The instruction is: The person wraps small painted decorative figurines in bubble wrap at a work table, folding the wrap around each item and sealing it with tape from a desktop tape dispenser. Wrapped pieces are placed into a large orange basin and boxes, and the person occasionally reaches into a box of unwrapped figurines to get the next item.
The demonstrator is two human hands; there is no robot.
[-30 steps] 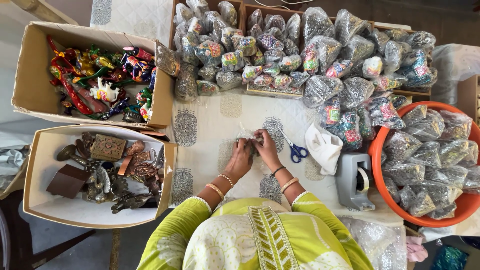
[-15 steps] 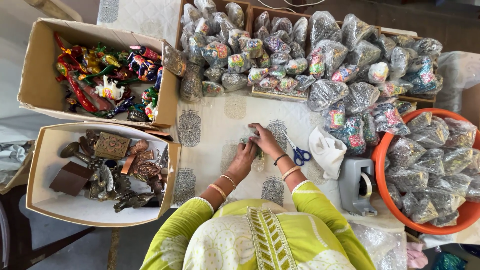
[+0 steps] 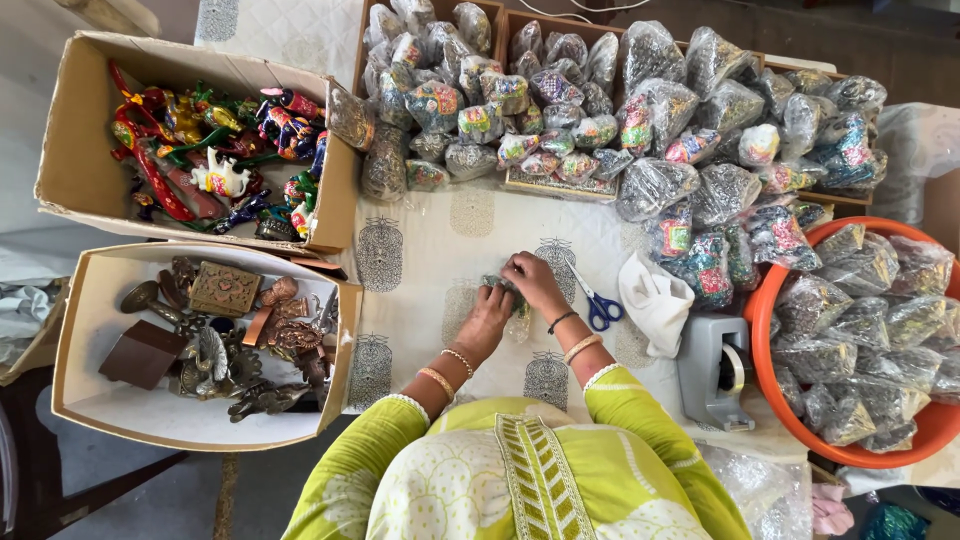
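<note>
Two boxes (image 3: pixel 340 300) lie left of the cloth (image 3: pixel 430 250), the tub (image 3: pixel 770 390) right, wrapped bundles (image 3: pixel 600 90) behind.

Single view only, head-worn camera, looking almost straight down from above the wearer's yellow-green patterned tunic (image 3: pixel 520 480), which fills the lower edge. It stands fairly high over the white block-printed cloth tabletop (image 3: pixel 420 250), far enough to take in the whole spread, from the two open cardboard boxes (image 3: pixel 70 150) at frame left to the round orange plastic tub (image 3: pixel 900 450) at frame right. The far side of the tabletop lies at frame top.
</note>
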